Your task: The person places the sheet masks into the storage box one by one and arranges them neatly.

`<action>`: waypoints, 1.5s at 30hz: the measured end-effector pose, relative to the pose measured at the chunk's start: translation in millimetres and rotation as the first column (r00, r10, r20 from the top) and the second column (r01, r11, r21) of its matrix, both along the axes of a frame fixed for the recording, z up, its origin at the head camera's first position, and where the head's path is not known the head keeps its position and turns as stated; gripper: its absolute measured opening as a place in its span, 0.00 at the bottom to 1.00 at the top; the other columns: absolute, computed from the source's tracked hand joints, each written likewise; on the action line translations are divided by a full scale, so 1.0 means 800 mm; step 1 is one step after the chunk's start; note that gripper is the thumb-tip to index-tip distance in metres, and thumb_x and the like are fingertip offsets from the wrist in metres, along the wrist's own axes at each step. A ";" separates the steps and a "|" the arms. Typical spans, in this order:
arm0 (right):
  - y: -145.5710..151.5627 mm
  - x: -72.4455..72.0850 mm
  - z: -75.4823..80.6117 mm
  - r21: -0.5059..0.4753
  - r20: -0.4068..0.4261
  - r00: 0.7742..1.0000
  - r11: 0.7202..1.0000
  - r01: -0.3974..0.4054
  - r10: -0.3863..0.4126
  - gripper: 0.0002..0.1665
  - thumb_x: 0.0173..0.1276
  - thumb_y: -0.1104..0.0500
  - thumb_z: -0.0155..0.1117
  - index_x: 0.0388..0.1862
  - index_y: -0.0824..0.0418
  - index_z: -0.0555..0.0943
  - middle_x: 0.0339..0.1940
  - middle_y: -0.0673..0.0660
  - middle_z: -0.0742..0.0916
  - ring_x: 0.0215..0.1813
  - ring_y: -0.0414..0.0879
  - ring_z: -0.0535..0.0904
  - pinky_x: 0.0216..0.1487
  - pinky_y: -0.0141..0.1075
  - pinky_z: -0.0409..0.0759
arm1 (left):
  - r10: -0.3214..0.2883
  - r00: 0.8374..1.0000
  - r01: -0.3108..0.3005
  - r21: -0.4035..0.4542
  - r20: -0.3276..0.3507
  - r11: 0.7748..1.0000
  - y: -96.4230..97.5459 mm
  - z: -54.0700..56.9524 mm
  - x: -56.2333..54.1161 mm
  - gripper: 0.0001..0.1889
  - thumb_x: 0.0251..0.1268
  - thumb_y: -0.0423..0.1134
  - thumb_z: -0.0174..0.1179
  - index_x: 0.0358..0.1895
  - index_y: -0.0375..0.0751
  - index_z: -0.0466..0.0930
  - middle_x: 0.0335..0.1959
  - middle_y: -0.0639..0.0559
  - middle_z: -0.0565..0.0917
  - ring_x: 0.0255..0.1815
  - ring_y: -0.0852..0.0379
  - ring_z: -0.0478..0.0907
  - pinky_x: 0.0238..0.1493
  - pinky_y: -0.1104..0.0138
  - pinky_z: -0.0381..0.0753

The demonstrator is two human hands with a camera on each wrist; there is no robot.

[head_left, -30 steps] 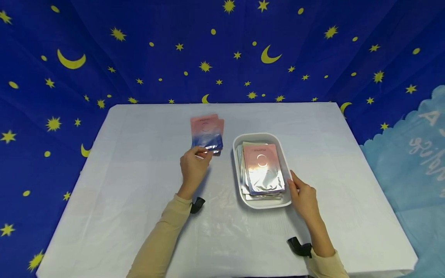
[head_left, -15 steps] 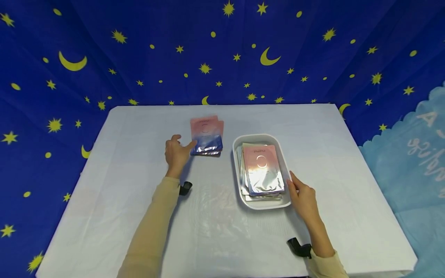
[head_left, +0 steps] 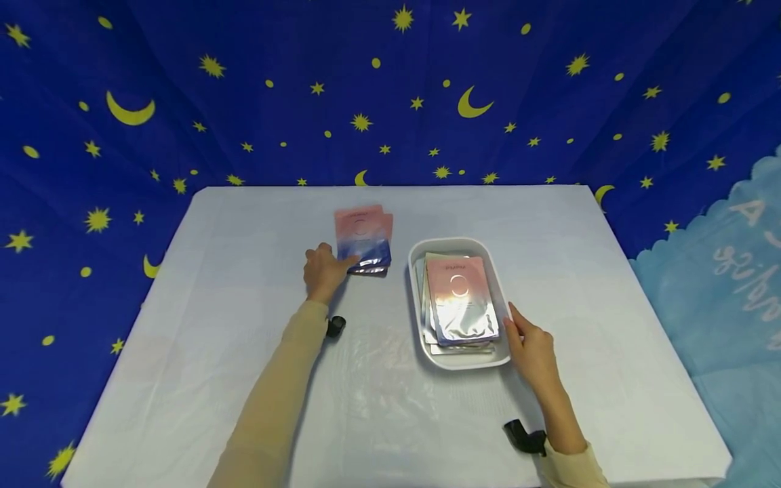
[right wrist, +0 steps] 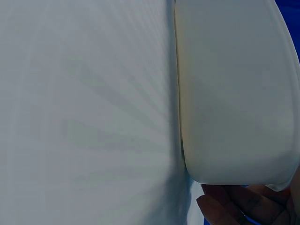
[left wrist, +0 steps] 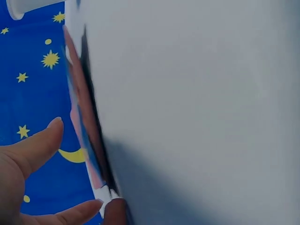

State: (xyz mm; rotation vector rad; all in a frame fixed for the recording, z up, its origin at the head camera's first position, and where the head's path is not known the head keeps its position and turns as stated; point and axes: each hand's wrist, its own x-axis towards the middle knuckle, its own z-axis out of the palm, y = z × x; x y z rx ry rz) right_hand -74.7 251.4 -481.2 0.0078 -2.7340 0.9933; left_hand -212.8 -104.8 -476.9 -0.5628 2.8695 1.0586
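Note:
A small stack of pink-to-blue foil sheet-mask packets (head_left: 363, 234) lies on the table's far half, slightly fanned. At its left near corner is my left hand (head_left: 325, 272), thumb reaching over the top packet. From the left wrist, the stack (left wrist: 84, 108) appears edge-on; thumb and fingers are spread apart, fingertips close by its end. My right hand (head_left: 532, 346) grips the right side of a white plastic tray (head_left: 464, 362). More packets (head_left: 460, 295) lie piled inside it, a pink and silver one on top. The right wrist view has the fingers (right wrist: 225, 206) curled against the tray's end.
White sheeting covers the table (head_left: 378, 420). A blue curtain (head_left: 293, 47) with yellow stars and moons hangs behind and at the sides. Light blue cloth (head_left: 714, 285) with white lettering hangs at right. Black wrist-camera mounts (head_left: 525, 437) stick out beside both wrists.
My left hand let the stack's near edge go, drew back to the left with fingers spread, then came back right to its corner. The right hand and tray stayed put.

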 end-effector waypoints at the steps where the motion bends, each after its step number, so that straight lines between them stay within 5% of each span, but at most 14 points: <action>1: 0.000 0.000 0.000 0.000 -0.003 1.000 1.000 0.000 0.000 0.22 0.73 0.63 0.57 0.62 0.71 0.75 0.44 0.75 0.85 0.31 0.60 0.85 0.21 0.37 0.78 | 0.002 1.000 -0.002 -0.006 -0.001 1.000 0.001 0.000 -0.001 0.31 0.52 0.58 0.70 0.42 0.31 0.74 0.45 0.34 0.74 0.41 0.40 0.74 0.40 0.51 0.76; 11: 0.001 0.000 0.002 0.000 -0.019 1.000 1.000 -0.001 0.001 0.22 0.72 0.63 0.57 0.62 0.72 0.76 0.42 0.75 0.86 0.29 0.59 0.84 0.20 0.36 0.76 | 0.002 1.000 -0.001 -0.044 0.020 0.999 0.006 -0.005 -0.009 0.29 0.47 0.53 0.75 0.36 0.33 0.72 0.42 0.35 0.74 0.42 0.40 0.75 0.42 0.52 0.76; 19: 0.000 0.001 0.004 -0.003 -0.014 1.000 1.000 -0.009 0.009 0.22 0.73 0.63 0.57 0.62 0.72 0.75 0.44 0.75 0.85 0.30 0.60 0.85 0.20 0.35 0.77 | 0.011 0.999 -0.013 -0.054 -0.051 0.998 0.000 -0.007 -0.013 0.27 0.44 0.47 0.78 0.16 0.44 0.62 0.20 0.46 0.72 0.28 0.46 0.74 0.28 0.56 0.76; 23: 0.000 0.001 0.004 -0.002 -0.015 1.000 1.000 -0.010 0.010 0.22 0.73 0.63 0.56 0.62 0.73 0.75 0.44 0.75 0.85 0.31 0.61 0.86 0.21 0.37 0.78 | 0.032 0.996 -0.032 0.000 -0.082 0.999 -0.002 -0.008 -0.015 0.29 0.43 0.42 0.77 0.09 0.48 0.59 0.15 0.49 0.69 0.26 0.47 0.74 0.30 0.52 0.80; 28: 0.000 0.001 0.003 0.004 -0.017 1.000 1.000 -0.003 0.003 0.22 0.73 0.63 0.56 0.62 0.73 0.75 0.45 0.75 0.85 0.32 0.63 0.86 0.22 0.41 0.80 | 0.071 0.996 -0.067 0.075 -0.056 0.995 -0.006 -0.008 -0.016 0.22 0.41 0.38 0.77 0.11 0.43 0.69 0.21 0.41 0.80 0.32 0.42 0.79 0.38 0.49 0.83; 34: -0.001 0.001 0.002 0.009 -0.015 1.000 1.000 0.001 -0.001 0.22 0.73 0.63 0.56 0.62 0.73 0.75 0.45 0.75 0.85 0.32 0.63 0.86 0.22 0.43 0.80 | 0.099 0.995 -0.101 0.106 0.018 0.989 -0.010 -0.008 -0.019 0.16 0.40 0.38 0.78 0.30 0.31 0.84 0.40 0.32 0.86 0.47 0.34 0.81 0.46 0.47 0.83; 40: -0.001 0.000 0.002 0.011 -0.002 1.000 1.000 0.000 0.000 0.22 0.73 0.63 0.56 0.62 0.73 0.75 0.44 0.75 0.85 0.31 0.62 0.86 0.21 0.40 0.79 | 0.128 0.991 -0.134 0.152 0.050 0.979 -0.014 -0.007 -0.016 0.16 0.43 0.38 0.77 0.32 0.32 0.84 0.39 0.34 0.86 0.49 0.34 0.80 0.48 0.47 0.82; 45: -0.002 0.000 0.002 0.010 0.004 1.000 1.000 -0.001 0.001 0.22 0.73 0.63 0.56 0.62 0.73 0.74 0.44 0.76 0.85 0.31 0.62 0.86 0.21 0.40 0.79 | 0.138 0.990 -0.137 0.186 0.004 0.973 -0.017 -0.009 -0.011 0.12 0.45 0.36 0.75 0.30 0.33 0.85 0.31 0.38 0.87 0.42 0.38 0.84 0.48 0.50 0.82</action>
